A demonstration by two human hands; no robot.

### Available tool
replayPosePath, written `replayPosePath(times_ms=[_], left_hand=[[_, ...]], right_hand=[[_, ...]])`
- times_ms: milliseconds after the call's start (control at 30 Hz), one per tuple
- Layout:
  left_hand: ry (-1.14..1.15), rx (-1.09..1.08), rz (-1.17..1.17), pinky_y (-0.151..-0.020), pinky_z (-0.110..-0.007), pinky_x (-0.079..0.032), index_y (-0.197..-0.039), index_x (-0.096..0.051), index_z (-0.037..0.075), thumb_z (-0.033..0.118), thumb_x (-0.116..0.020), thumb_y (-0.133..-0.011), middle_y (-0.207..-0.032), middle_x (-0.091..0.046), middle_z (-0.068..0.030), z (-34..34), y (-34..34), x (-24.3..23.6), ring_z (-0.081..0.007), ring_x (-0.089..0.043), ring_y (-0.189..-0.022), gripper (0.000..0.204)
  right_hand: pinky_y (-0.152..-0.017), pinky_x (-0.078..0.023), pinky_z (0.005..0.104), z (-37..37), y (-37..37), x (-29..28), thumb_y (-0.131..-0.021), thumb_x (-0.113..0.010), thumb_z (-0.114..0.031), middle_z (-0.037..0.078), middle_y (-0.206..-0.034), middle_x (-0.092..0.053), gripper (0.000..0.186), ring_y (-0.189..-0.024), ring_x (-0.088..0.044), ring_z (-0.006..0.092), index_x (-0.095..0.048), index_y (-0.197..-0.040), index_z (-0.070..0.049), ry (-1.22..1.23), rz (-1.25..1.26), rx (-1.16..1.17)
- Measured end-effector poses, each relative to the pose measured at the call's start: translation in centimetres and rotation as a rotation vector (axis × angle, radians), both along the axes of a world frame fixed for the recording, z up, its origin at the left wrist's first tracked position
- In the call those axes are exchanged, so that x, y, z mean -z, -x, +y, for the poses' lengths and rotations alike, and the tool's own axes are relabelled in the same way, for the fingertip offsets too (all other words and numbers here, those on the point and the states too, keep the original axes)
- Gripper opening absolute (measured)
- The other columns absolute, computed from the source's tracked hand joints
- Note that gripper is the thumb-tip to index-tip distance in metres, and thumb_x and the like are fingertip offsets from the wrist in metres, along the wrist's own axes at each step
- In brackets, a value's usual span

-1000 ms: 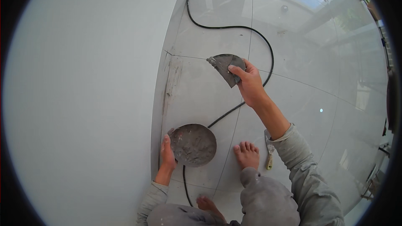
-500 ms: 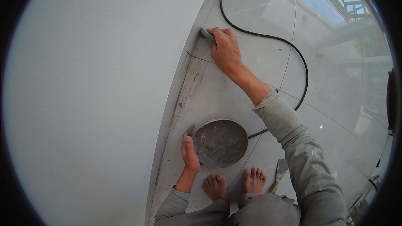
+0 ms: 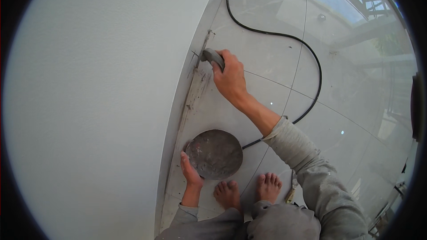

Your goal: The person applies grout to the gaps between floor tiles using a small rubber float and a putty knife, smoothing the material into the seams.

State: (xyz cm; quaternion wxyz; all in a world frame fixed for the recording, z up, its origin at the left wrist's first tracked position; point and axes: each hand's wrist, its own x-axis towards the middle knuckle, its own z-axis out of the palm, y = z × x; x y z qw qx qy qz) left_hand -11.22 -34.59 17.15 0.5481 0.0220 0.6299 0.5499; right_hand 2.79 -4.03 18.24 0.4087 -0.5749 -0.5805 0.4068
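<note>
At the foot of the plain white wall, holds a bent grey spreader pinched between thumb and fingers of the right hand, with its leading edge at or just beside the skirting strip. Looks thin and light, likely springy rather than brittle, perhaps slick where wet; best taken by the back edge, with thumb and fingers on opposite faces. Nearer the body from that grip, cups a round bowl at its left side in the left hand, with some fingers hidden; cannot tell whether it is resting on the floor or held clear. Contains grey paste, so probably weighty and apt to tip; best supported low and from beneath.

Around the right hand, pale glossy floor tiles with thin dark joints, and grey smears just below the grip. To its right, a black cable in a loose curve. Just below the bowl, bare feet, with a putty knife beside, partly hidden by the right sleeve. Far upper right, sky reflected in the gloss
</note>
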Motion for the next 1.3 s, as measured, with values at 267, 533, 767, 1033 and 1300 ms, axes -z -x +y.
replayPosePath(times_ms=[267, 533, 767, 1033, 1300], left_hand=[[0.003, -0.032, 0.049, -0.114, -0.044, -0.042, -0.149, -0.046, 0.002, 0.055, -0.037, -0.109, -0.148, -0.054, -0.0135, -0.9, 0.0, 0.0, -0.0295, -0.053, -0.134, 0.068], [-0.117, -0.05, -0.091, -0.111, -0.046, -0.045, -0.145, -0.05, 0.001, 0.057, -0.037, -0.109, -0.143, -0.058, -0.0153, -4.9, 2.3, 6.1, -0.0314, -0.056, -0.131, 0.068], [-0.039, -0.046, -0.1, -0.11, -0.046, -0.046, -0.143, -0.052, 0.002, 0.058, -0.038, -0.108, -0.14, -0.06, -0.0152, -6.3, 2.6, 8.7, -0.0319, -0.057, -0.129, 0.068], [-0.11, -0.106, -0.106, -0.107, -0.043, -0.049, -0.14, -0.055, 0.0, 0.053, -0.039, -0.109, -0.134, -0.063, -0.0155, -7.1, 2.5, 9.8, -0.0295, -0.06, -0.125, 0.064], [-0.062, -0.115, -0.172, -0.106, -0.046, -0.049, -0.138, -0.058, 0.0, 0.058, -0.039, -0.107, -0.135, -0.063, -0.0156, -8.1, 2.9, 11.4, -0.0314, -0.06, -0.124, 0.068]], right_hand=[[-0.086, -0.051, 0.0481, 5.0, 1.9, 1.7, -0.086, -0.063, 0.006, 0.024, -0.097, -0.068, 0.033, -0.104, -0.061, 0.0403, -0.062, -0.12, 0.005, -0.188, -0.263, -0.006], [-0.085, -0.053, 0.0464, -6.8, 4.3, 5.2, -0.078, -0.059, 0.014, 0.023, -0.094, -0.07, 0.042, -0.098, -0.061, 0.0386, -0.059, -0.121, 0.01, -0.303, -0.221, -0.097], [-0.084, -0.052, 0.0481, -10.8, 2.3, 5.8, -0.083, -0.061, 0.01, 0.024, -0.097, -0.066, 0.038, -0.096, -0.061, 0.0407, -0.061, -0.121, 0.005, -0.167, -0.107, -0.248], [-0.085, -0.053, 0.0467, -5.6, 2.6, 7.5, -0.082, -0.062, 0.01, 0.025, -0.103, -0.067, 0.041, -0.1, -0.061, 0.0411, -0.061, -0.122, 0.005, -0.329, -0.185, -0.121], [-0.09, -0.051, 0.0479, -15.1, 2.4, 8.2, -0.086, -0.064, 0.005, 0.022, -0.099, -0.066, 0.036, -0.101, -0.06, 0.0417, -0.061, -0.121, 0.002, 0.054, -0.087, -0.374]])
